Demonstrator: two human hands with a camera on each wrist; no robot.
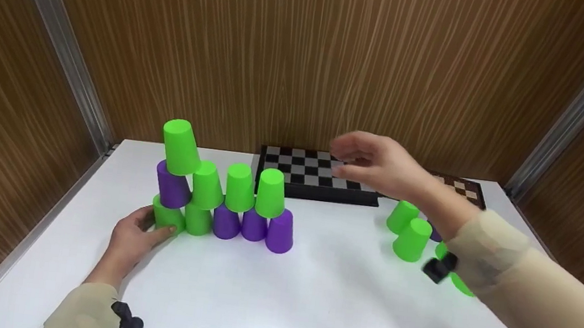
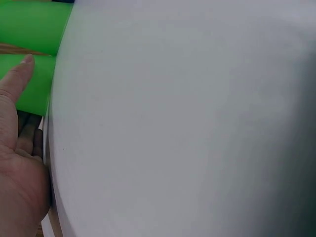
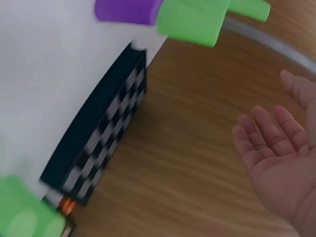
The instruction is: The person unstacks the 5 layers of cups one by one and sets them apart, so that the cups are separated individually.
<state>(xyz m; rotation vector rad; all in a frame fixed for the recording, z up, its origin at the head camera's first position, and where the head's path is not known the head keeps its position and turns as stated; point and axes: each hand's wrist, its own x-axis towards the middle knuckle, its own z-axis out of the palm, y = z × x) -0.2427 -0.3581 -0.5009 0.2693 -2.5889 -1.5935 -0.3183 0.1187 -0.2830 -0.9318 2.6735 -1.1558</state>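
My left hand [image 1: 134,236] grips the bottom-left green cup [image 1: 167,214] of a stack, thumb on its front and fingers around its left side. In the left wrist view that thumb lies across the green cup [image 2: 37,84]. The bottom row also has a green cup and three purple cups [image 1: 280,232]. On it stand a purple cup [image 1: 173,187] at the left and three green cups [image 1: 239,188]. A single green cup [image 1: 180,147] tops the left end, leaning a little. My right hand [image 1: 379,161] hangs in the air, fingers loosely bent, holding nothing.
A black-framed checkered board [image 1: 322,193] lies at the back of the white table [image 1: 307,311]. Behind my right forearm is a brown checkered board [image 1: 467,192]. Several loose cups [image 1: 412,240] stand upside down at the right. Wood-grain panels [image 1: 305,59] enclose the table.
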